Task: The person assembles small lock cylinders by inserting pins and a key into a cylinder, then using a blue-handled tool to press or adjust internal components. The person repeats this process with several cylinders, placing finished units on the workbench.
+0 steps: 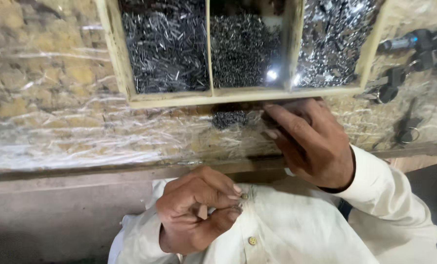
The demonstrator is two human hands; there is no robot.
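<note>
Small pile of pins (229,119): a dark heap of tiny metal pieces, lying on the bench top just below the front rail of the wooden tray, between the tray and the bench edge.
Handling: each piece is likely light, stiff and slick; as I judge it, they are best pinched a few at a time at the tips of thumb and forefinger, since a loose heap scatters easily.
Right hand (310,142): reaches over the bench with fingers extended beside the pile, touching or nearly touching it; whether anything is pinched under the fingertips I cannot tell, as the hand hides its own underside.
Left hand (199,208): held near the chest over the white shirt (296,230), thumb and fingers curled closed, possibly pinching something very small (too small to make out).
Wooden tray (169,100): three compartments, all filled with similar dark and shiny metal bits.
Bench top (57,98): rough, covered with clear plastic film, which may let pieces slide.
Dark tools (414,58): lie at the far right, well apart from the pile.
In the way: only the tray's front rail, close behind the pile.
</note>
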